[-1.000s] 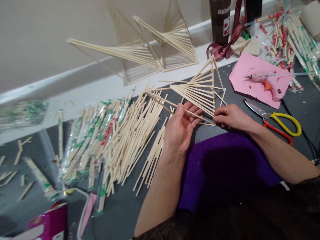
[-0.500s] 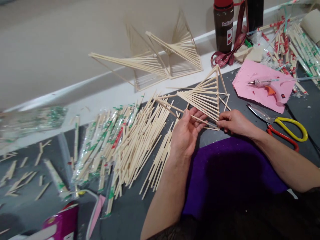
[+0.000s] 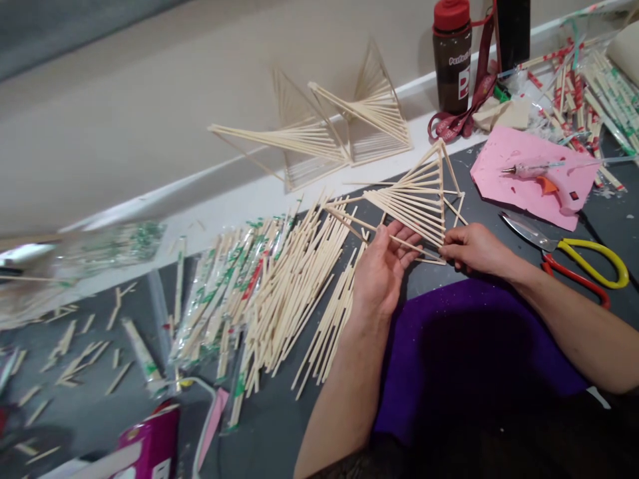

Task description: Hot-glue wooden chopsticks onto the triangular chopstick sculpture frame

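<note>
A fan-shaped frame of glued wooden chopsticks [image 3: 412,207] is held over the dark tabletop. My left hand [image 3: 380,271] is palm up beneath its near side, thumb over a stick and fingers extended underneath. At the frame's near right corner, my right hand [image 3: 472,247] pinches the stick ends; its fingertips are partly hidden. To the left of my left hand lies a pile of loose chopsticks [image 3: 294,286], with a smaller bunch [image 3: 329,326] closer to my forearm.
Two finished-looking stick frames [image 3: 314,143] lean by the wall. Wrapped chopsticks [image 3: 224,273] lie left. At right are yellow-and-red-handled scissors [image 3: 589,259] and a glue gun [image 3: 549,183] on pink sheet [image 3: 492,156]. A bottle [image 3: 452,63] stands behind. Purple cloth [image 3: 414,332] lies in front.
The whole view has shifted, so everything sits slightly further right and lower. Both hands keep their hold on the chopstick frame, with little other visible movement.
</note>
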Available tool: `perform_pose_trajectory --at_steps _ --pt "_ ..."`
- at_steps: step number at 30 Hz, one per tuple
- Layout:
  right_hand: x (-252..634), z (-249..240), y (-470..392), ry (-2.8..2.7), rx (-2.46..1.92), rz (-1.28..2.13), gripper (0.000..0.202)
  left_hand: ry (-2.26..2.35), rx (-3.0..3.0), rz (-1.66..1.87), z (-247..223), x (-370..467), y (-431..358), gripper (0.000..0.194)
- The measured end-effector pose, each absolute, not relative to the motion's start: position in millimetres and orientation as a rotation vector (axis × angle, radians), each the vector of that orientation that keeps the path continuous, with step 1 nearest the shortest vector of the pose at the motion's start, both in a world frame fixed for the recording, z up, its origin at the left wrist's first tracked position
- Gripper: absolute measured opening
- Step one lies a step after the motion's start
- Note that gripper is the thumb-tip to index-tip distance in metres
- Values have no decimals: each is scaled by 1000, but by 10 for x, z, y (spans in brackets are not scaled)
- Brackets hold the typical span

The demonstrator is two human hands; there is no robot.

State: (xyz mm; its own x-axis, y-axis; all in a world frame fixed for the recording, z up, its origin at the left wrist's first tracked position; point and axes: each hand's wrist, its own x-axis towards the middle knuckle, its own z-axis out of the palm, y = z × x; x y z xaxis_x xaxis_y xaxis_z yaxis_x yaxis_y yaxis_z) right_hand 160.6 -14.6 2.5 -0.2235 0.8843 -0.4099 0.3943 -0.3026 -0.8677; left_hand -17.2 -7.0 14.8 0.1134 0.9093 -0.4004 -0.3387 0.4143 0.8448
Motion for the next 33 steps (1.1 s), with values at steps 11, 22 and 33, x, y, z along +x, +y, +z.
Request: perform_pose_trajectory --at_steps 11,22,33 --pt "1590 33 -123 -1530 -1644 1547 20 1087 675 1023 139 -167 -58 41" --pt "1600 18 -121 -1535 -1617 1558 19 1097 637 1029 155 -159 -68 39" --pt "1621 2 -127 -1581 -1603 1540 17 1113 675 1029 120 -162 -76 46"
